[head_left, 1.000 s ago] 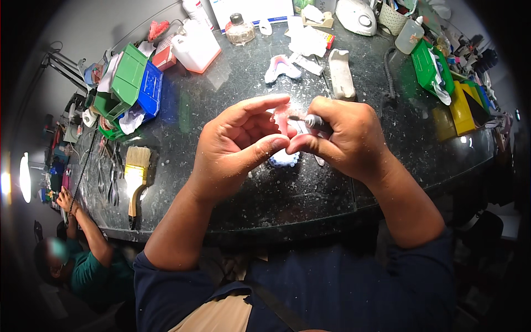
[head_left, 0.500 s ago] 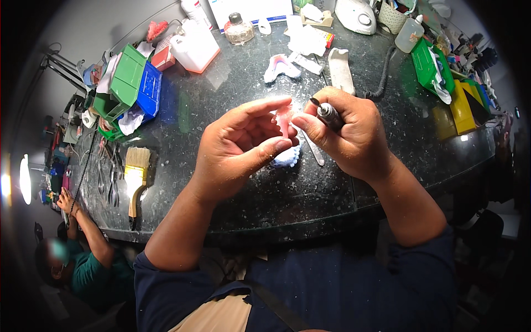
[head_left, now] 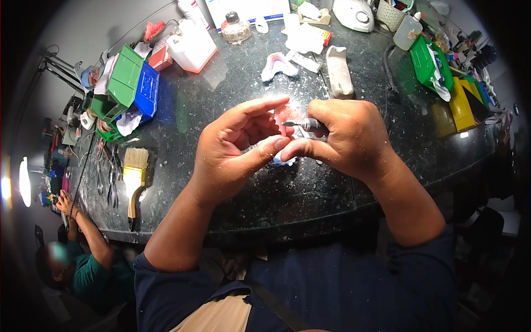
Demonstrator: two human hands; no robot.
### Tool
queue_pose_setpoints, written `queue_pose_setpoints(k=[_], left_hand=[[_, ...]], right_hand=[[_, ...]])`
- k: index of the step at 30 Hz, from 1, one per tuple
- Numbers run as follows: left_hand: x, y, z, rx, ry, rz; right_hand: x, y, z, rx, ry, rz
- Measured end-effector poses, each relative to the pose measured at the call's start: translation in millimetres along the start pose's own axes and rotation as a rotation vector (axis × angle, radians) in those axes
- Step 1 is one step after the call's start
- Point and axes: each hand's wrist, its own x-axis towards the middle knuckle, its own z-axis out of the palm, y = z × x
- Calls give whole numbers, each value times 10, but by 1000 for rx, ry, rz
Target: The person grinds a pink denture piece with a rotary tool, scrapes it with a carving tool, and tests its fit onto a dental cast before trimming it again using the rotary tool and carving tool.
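Observation:
My left hand (head_left: 235, 146) pinches a pink denture plate (head_left: 283, 117) between thumb and fingers, over the middle of the bench. In my right hand (head_left: 354, 135) is a dark rotary handpiece (head_left: 314, 126), its slim tip pointing left at the denture plate. The tip overlaps the plate in view; whether it touches I cannot tell. My right thumb lies close to the left thumb. Below the hands, a bluish lump (head_left: 282, 161) is mostly hidden. Beyond them lies a white and pink horseshoe-shaped dental piece (head_left: 278, 66).
A wide paintbrush (head_left: 134, 176) and metal hand tools (head_left: 113, 180) lie left on the dark bench (head_left: 265, 207). Green (head_left: 126, 83) and blue bins stand behind them. An off-white curved slab (head_left: 339, 72) and jug (head_left: 193, 47) sit further back. Another person (head_left: 91, 276) works at far left.
My right hand has turned, swinging the handpiece from pointing up toward me to lying sideways with its tip at the denture plate. The left hand has hardly moved.

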Motion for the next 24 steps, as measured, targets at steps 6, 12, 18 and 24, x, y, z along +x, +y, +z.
queue_pose_setpoints(k=[6,12,18,24], left_hand=[[3,-12,5,8,-9,-17],[4,7,2,48,0,-39],[6,-9,8,35,15,-29],[10,-12,17,27,27,-41]], right_hand=[[-14,2,37,0,-11,7],[-21,-4,40,-21,-19,-5],[-21,-10,36,-25,-17,-10],[-25,-14,37,-32,-10,-22]])
